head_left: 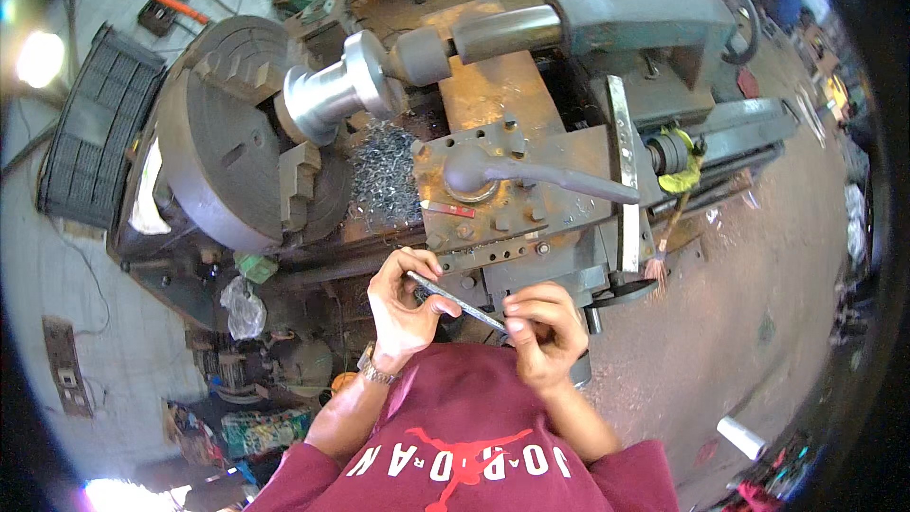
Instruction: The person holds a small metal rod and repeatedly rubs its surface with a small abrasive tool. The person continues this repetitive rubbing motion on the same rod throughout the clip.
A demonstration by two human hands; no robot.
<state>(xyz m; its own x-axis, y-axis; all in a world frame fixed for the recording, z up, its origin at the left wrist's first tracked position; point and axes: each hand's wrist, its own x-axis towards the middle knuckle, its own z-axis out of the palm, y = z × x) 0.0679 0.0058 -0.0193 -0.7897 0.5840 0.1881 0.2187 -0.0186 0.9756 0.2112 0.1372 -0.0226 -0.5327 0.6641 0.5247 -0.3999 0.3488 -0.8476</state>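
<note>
The left hand (403,308) and the right hand (542,334) each pinch one end of a thin metal rod (457,301), fingers closed tight on it. The rod sits slanted, close to the near edge of the big lathe (531,199). A pile of curly metal chips (384,175) lies farther back, and there is open floor (758,303) on the right.

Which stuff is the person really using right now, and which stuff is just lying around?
In use:
left hand
right hand
thin metal rod, held by both hands

Lying about:
metal shavings on the lathe
shiny workpiece in the chuck
brush
white roll on the floor
plastic bag
</note>
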